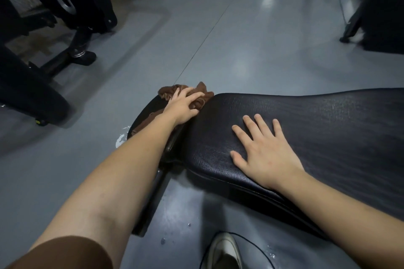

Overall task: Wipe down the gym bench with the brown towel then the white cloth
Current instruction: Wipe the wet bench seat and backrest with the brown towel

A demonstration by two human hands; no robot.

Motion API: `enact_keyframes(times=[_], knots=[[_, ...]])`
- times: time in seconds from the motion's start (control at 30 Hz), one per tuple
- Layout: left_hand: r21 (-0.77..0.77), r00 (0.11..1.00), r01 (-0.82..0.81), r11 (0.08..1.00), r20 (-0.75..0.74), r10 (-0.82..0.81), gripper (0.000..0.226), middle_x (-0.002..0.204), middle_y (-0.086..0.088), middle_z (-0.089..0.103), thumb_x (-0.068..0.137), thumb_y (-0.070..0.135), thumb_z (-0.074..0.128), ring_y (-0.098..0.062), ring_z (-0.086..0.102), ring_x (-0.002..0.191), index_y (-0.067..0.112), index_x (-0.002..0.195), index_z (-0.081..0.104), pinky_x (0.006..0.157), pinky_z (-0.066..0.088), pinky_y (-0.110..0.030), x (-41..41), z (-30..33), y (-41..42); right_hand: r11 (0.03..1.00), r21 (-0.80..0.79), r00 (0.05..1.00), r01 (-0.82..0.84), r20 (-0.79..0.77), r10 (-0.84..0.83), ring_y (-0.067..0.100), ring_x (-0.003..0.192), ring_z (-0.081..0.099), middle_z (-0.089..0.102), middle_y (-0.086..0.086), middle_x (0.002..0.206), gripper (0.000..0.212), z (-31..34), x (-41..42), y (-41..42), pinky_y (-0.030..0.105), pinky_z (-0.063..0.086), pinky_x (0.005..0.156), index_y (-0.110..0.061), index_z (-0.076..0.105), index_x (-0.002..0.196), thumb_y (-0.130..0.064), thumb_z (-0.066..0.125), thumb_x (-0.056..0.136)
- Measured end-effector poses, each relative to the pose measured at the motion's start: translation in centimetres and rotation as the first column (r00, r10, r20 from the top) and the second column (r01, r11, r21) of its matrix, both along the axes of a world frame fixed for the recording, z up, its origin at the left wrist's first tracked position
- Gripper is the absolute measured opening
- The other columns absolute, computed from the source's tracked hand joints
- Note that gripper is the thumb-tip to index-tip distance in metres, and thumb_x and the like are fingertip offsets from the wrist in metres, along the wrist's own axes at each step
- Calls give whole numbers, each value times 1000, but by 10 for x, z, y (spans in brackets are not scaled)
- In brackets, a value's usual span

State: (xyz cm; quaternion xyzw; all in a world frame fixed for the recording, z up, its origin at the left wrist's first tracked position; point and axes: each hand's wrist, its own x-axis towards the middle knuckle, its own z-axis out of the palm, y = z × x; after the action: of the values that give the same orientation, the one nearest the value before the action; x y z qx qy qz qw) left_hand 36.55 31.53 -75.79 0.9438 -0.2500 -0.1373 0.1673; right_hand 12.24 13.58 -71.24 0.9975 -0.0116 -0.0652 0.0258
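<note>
Person's leaning over the bench [306, 120], both arms out. Black textured pad, takes up most of the right side, w/ a smaller seat pad at its far left end. Left hand [185, 106] is down on the brown towel [197, 97], fingers curled and bunched into the fabric, so it's gripping it. Towel's all scrunched up right at the gap between seat pad and main pad, and a strip of it trails back under the wrist along the seat. Right hand [265, 153] is just flat on the main pad nearer the person, palm down, fingers spread, holding nothing. Can't see the white cloth anywhere.

Under the bench it's grey floor [240, 39], w/ a few wet spots near the bench's left end and its near side. A shoe [225, 251] pokes in below the bench, thin black cable [255, 244] looping by it. Other dark gym machines [72, 6] sit well off past the bench's left end, one more far right. Brown sleeve [65, 253] on the left arm.
</note>
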Motion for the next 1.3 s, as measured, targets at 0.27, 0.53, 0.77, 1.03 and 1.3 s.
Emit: enact_keyframes(times=[0.27,0.53,0.77,1.03,1.3], knots=[[-180,982,128,975,161,-99,31,156,23,31,83,44,57,-17,18,151,46,114,60,120,25,-49,-62,-6,71,1000,12,1000,7,-5,-7,34,154,8,17,11,167,82,2,0,0,61,10,121,-26,24,159,-66,7,89],[-468,953,-22,884,257,160,23,151,15,41,93,47,54,-21,25,148,32,108,63,123,14,-43,-144,-47,118,1000,2,1000,13,-14,-13,33,155,5,13,10,168,85,3,-1,0,60,7,122,-27,21,160,-67,2,88],[-682,789,-449,578,1,615,30,158,12,24,98,44,46,-17,20,150,32,126,52,120,22,-47,-157,-62,78,1000,-1,1000,11,-14,-11,33,155,6,14,10,168,83,3,-1,0,60,8,121,-27,21,160,-67,4,88],[-694,619,-664,277,-303,725,51,162,9,13,94,34,65,-12,26,145,31,141,47,115,27,-29,-111,-53,89,1000,7,1000,15,-5,-15,33,155,5,13,11,168,85,3,0,1,60,8,121,-27,20,160,-67,2,87],[-497,434,-864,80,-656,617,52,116,2,68,69,49,81,-19,70,95,50,116,58,76,60,-37,-53,-47,138,1000,-7,1000,21,2,-20,37,151,22,31,15,162,79,1,0,1,64,19,118,-22,39,154,-65,15,92]])
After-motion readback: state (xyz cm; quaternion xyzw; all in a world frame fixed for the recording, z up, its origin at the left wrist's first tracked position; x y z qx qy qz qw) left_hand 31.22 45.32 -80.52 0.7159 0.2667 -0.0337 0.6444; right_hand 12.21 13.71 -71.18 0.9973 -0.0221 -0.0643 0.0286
